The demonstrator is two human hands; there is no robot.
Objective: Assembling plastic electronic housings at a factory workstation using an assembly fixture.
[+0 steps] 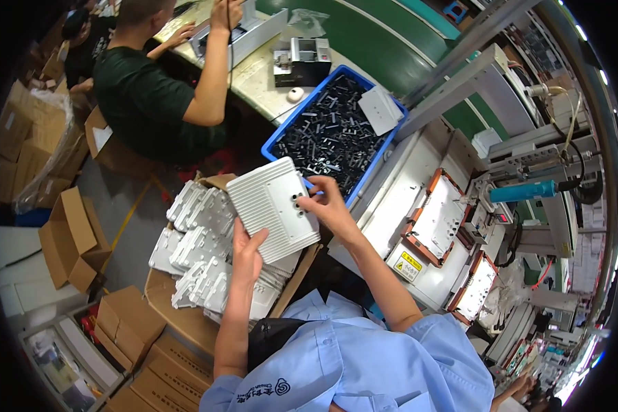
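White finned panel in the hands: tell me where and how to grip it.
Probably its lower-left edge, approached from below left, pinched front to back: the panel is a broad, flat slab, and the left hand grips there, clear of the small black pieces by the right hand.

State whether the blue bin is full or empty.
Not empty: small dark parts are spread across the blue bin, with a white plate at one corner. How deep they lie, I cannot tell.

Left of the left hand (pixel 246 250), grey floor (pixel 143 237) carries a yellow line (pixel 129 218); ahead of that hand, a pale table (pixel 259 93) adjoins a green surface (pixel 353 38) (lights (pixel 581 32) glow far to its right).
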